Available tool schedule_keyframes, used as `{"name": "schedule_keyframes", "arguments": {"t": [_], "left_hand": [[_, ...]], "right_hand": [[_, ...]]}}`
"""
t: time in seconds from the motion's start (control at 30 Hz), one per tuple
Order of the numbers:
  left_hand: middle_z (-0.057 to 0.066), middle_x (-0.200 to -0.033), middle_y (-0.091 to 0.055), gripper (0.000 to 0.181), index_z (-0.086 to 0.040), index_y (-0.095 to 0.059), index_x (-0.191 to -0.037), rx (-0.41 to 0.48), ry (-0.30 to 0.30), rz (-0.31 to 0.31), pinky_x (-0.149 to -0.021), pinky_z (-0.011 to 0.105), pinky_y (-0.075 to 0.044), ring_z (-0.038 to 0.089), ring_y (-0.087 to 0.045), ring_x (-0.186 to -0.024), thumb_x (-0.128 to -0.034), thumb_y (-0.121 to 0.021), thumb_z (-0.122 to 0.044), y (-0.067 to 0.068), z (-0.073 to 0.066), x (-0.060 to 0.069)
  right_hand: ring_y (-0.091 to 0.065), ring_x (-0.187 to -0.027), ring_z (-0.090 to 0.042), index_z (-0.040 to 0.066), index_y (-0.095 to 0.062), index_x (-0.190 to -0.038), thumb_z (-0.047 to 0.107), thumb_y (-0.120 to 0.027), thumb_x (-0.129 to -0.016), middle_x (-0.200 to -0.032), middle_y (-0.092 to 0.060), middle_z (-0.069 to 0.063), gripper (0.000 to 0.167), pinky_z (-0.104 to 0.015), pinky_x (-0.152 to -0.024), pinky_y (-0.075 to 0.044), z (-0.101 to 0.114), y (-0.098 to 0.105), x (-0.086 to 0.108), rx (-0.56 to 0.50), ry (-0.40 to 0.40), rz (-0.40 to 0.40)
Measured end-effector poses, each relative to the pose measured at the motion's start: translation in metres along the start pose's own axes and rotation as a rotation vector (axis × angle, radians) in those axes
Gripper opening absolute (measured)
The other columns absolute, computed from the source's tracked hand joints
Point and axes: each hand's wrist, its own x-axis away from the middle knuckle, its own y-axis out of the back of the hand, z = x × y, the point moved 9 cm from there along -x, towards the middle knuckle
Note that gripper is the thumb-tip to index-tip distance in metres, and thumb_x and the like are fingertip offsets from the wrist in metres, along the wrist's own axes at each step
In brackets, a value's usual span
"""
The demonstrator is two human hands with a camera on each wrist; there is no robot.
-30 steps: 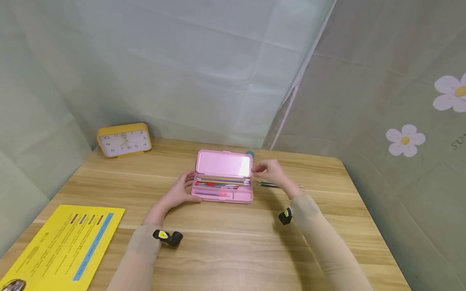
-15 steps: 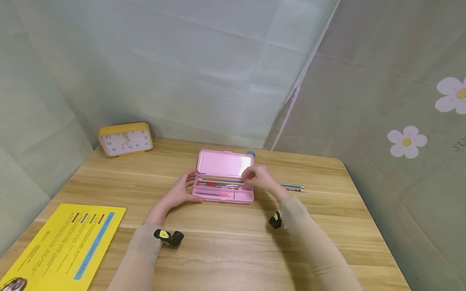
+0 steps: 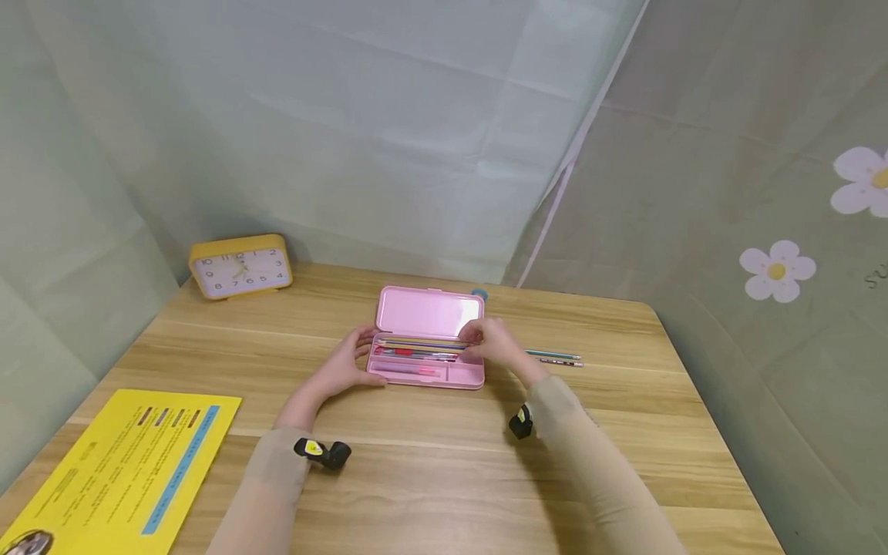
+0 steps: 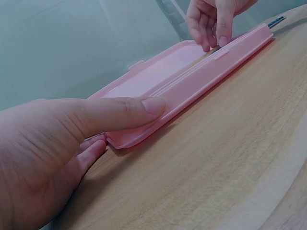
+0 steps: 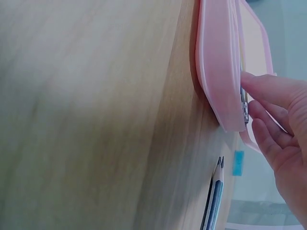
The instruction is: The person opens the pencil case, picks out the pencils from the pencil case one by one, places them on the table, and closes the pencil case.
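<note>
A pink pencil case lies with its lid tipped back on the wooden table. Several pencils lie along its rear compartment, red-marked pens in front of them, and a pink pen in the front compartment. My left hand holds the case's left end, thumb along the front wall. At the right end, my right hand reaches into the case and pinches the pencils near their metal-banded ends. Its fingers partly cover them.
Two more pencils lie on the table right of the case. A small blue object sits behind the lid. A yellow clock stands at the back left, a yellow booklet at the front left.
My right hand has moved left and slightly down, from beside the lid's right edge into the case's right end. The left hand stays at the case's left end.
</note>
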Motion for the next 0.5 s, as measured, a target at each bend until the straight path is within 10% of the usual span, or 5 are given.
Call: {"name": "schedule_keyframes", "arguments": {"t": [0.5], "left_hand": [[0.031, -0.150, -0.030, 0.110, 0.006, -0.018, -0.150, 0.000, 0.002, -0.003, -0.118, 0.052, -0.032, 0.049, -0.035, -0.138, -0.0682, -0.090, -0.011, 0.0002, 0.0019, 0.0003]], "right_hand": [[-0.064, -0.080, -0.015, 0.002, -0.071, -0.094, 0.003, -0.081, -0.074, -0.087, -0.071, -0.009, 0.023, -0.024, -0.075, -0.058, -0.0001, 0.0011, 0.0011, 0.027, 0.006, -0.015]]}}
